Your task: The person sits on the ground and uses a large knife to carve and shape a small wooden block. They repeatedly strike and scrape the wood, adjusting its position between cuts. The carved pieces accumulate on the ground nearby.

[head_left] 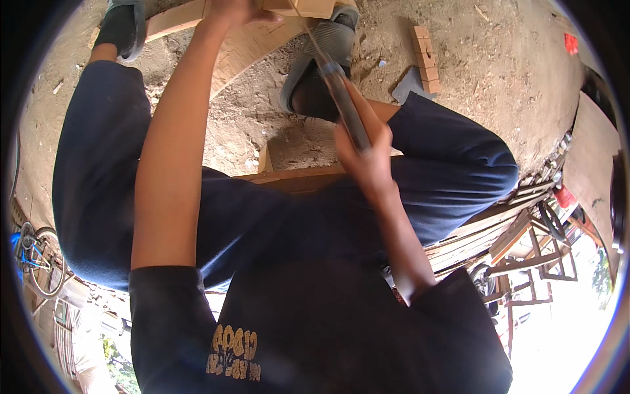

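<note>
My right hand (367,148) is wrapped round the dark handle of a bladed tool (348,111). Its thin blade, seen almost edge-on, points up and left to a light wooden block (315,6) at the top edge. Close by that block is my left hand (230,10), cut off by the picture's edge. Its thumb stretches toward the block, while the other fingers are out of sight, so its grip does not show. Below both lies a pale wooden board (252,56) on the ground, between my feet.
My feet wear dark slip-on shoes; the right shoe (328,52) is near the blade. Several small wooden blocks (425,56) stand in a row beside a grey flat piece (410,84) on the dirt floor. A bicycle (42,262) and wooden frames (535,253) appear behind me.
</note>
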Motion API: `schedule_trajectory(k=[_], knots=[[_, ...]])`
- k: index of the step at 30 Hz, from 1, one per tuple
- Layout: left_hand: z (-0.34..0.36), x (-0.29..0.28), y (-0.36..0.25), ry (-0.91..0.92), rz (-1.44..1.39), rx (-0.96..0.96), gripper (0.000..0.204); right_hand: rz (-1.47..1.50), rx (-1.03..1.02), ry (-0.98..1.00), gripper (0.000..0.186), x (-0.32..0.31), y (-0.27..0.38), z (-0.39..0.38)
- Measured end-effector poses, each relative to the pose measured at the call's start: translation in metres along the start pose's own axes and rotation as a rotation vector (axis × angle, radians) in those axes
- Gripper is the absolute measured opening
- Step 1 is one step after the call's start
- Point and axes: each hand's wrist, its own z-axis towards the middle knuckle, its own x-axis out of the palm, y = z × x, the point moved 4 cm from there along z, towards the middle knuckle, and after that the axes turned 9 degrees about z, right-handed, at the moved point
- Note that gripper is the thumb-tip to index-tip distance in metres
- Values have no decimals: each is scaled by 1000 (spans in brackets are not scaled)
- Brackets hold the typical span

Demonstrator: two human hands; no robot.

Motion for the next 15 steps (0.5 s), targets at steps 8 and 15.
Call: schedule_trajectory(k=[8,15], knots=[[3,17,5,-128,25,60,120,-37,61,46,58,-8,3,-29],[19,14,9,113,72,63,119,-34,18,-8,59,24,-5,47]])
